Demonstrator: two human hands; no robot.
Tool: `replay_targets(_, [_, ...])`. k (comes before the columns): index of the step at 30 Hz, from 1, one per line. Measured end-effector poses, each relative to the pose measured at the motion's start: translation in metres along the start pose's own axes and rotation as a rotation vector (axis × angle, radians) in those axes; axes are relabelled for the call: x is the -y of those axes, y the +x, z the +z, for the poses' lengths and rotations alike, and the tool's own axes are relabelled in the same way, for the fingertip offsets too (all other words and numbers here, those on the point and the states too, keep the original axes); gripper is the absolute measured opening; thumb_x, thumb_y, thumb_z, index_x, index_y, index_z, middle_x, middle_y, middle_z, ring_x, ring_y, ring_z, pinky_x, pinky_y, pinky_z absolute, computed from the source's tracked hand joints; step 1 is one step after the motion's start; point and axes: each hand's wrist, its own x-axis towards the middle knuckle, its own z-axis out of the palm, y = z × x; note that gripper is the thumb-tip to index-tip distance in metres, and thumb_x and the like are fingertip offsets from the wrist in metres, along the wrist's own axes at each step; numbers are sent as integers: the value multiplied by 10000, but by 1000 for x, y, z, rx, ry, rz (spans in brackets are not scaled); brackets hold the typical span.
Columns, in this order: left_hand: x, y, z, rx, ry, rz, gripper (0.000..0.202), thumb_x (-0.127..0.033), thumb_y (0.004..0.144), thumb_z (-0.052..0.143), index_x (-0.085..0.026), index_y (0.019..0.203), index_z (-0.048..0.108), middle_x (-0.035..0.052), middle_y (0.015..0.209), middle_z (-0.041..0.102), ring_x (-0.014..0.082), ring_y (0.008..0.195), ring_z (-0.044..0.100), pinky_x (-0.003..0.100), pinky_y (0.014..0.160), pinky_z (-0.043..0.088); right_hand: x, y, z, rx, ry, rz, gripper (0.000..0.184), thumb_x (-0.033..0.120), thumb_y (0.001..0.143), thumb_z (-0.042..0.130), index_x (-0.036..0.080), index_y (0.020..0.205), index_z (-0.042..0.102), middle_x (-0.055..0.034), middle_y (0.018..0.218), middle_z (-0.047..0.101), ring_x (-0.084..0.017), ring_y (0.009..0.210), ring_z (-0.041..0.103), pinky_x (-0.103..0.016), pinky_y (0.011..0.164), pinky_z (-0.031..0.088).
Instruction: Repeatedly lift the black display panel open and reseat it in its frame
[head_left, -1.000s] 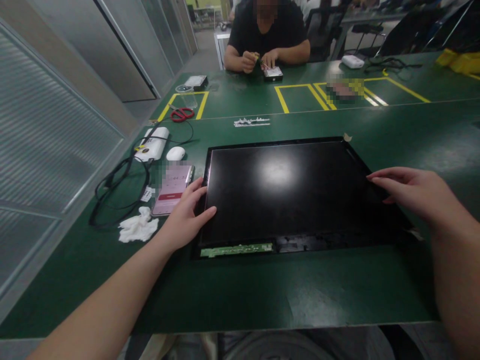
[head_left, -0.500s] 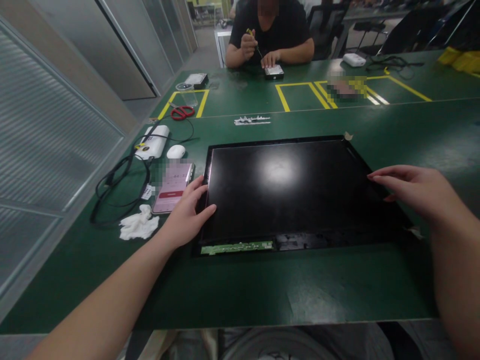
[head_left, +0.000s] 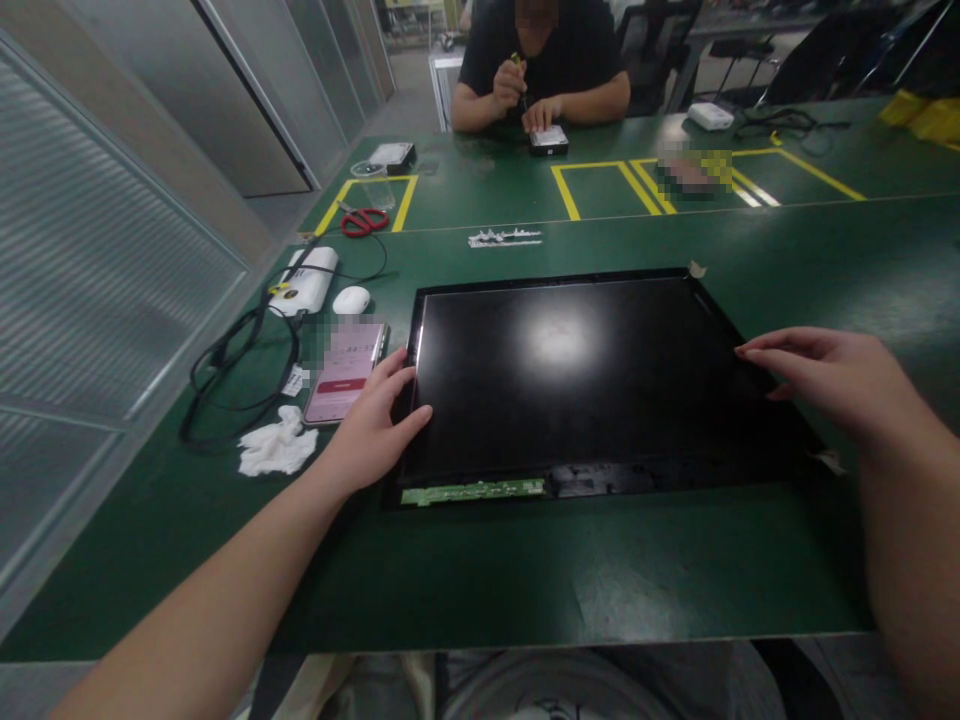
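Note:
A large black display panel (head_left: pixel 570 370) lies flat on the green table (head_left: pixel 480 580), with a bare green circuit strip (head_left: pixel 472 492) along its near edge. My left hand (head_left: pixel 367 430) grips the panel's left edge, thumb on the glass and fingers curled at the side. On the opposite edge my right hand (head_left: pixel 832 380) has its fingers laid together on top and the thumb tucked under.
Left of the panel lie a phone (head_left: pixel 345 372), a crumpled white tissue (head_left: pixel 276 452), a looped black cable (head_left: pixel 232 375), a white mouse (head_left: pixel 351 299) and a white box (head_left: pixel 306 280). Red scissors (head_left: pixel 362 221) lie farther back. A person (head_left: pixel 540 60) across the table works on a small device (head_left: pixel 547 140).
My hands and the panel have stayed in place. The person across the table has raised and lowered a tool over the small device.

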Motion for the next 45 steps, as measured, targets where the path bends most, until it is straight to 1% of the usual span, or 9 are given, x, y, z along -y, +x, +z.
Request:
replay_targets(5, [1, 0, 1, -17, -10, 8, 532, -439, 936, 657, -203, 1413, 660, 178, 1759, 425, 406, 1643, 370, 639, 1342, 281, 0, 0, 0, -2, 30, 1, 356, 468, 629, 757, 210, 870, 806, -65, 897, 799, -167, 530, 624, -331, 535, 515])
replay_targets(10, [0, -1, 1, -14, 19, 6, 569, -450, 936, 651, -174, 1434, 657, 195, 1762, 414, 411, 1641, 372, 626, 1346, 281, 1, 0, 0, -17, 33, -11, 343, 460, 603, 760, 211, 837, 799, -64, 849, 792, -163, 500, 603, -322, 500, 497])
replay_targets(15, [2, -1, 1, -34, 10, 25, 638, -426, 930, 666, -185, 1517, 599, 174, 1764, 428, 387, 1642, 376, 618, 1351, 269, -2, 2, -1, -6, 35, -14, 335, 459, 620, 760, 214, 845, 794, -75, 877, 793, -162, 539, 612, -313, 504, 502])
replay_targets(20, [2, -1, 1, -37, 18, 21, 685, -434, 926, 655, -135, 1538, 579, 213, 1758, 421, 394, 1639, 380, 602, 1349, 280, 4, -3, -2, -6, 32, 16, 305, 439, 632, 752, 220, 841, 790, -63, 881, 785, -160, 524, 610, -324, 518, 503])
replay_targets(27, [3, 1, 2, -45, -5, 30, 683, -424, 916, 652, -138, 1533, 587, 211, 1750, 435, 376, 1628, 406, 586, 1339, 315, 2, -1, -1, -19, 45, 27, 350, 470, 612, 782, 206, 840, 804, -66, 895, 787, -150, 548, 613, -298, 505, 491])
replay_targets(31, [2, 0, 2, -37, -4, 26, 687, -423, 923, 645, -136, 1545, 585, 212, 1758, 424, 370, 1631, 402, 589, 1341, 307, 3, -2, 0, -23, 93, 17, 319, 445, 594, 785, 202, 800, 798, -79, 877, 780, -159, 593, 614, -283, 481, 492])
replay_targets(37, [1, 2, 1, -42, 22, 28, 674, -390, 922, 622, -134, 1545, 595, 202, 1745, 450, 380, 1626, 410, 602, 1348, 289, 14, -10, 1, -51, 124, 71, 270, 386, 570, 804, 198, 763, 793, -59, 868, 766, -132, 589, 587, -256, 475, 493])
replay_targets(41, [1, 1, 0, -33, 18, 28, 667, -383, 936, 613, -126, 1551, 589, 209, 1748, 440, 388, 1629, 402, 607, 1338, 310, 12, -8, 0, -44, 136, 69, 270, 377, 560, 824, 200, 761, 791, -57, 875, 763, -141, 619, 595, -252, 475, 504])
replay_targets(45, [-1, -1, 0, -23, 31, 42, 641, -400, 973, 604, -166, 1569, 578, 197, 1755, 426, 385, 1632, 397, 621, 1332, 308, 10, -8, 0, -43, 134, 63, 277, 393, 587, 817, 200, 784, 793, -66, 894, 767, -142, 625, 595, -252, 471, 502])
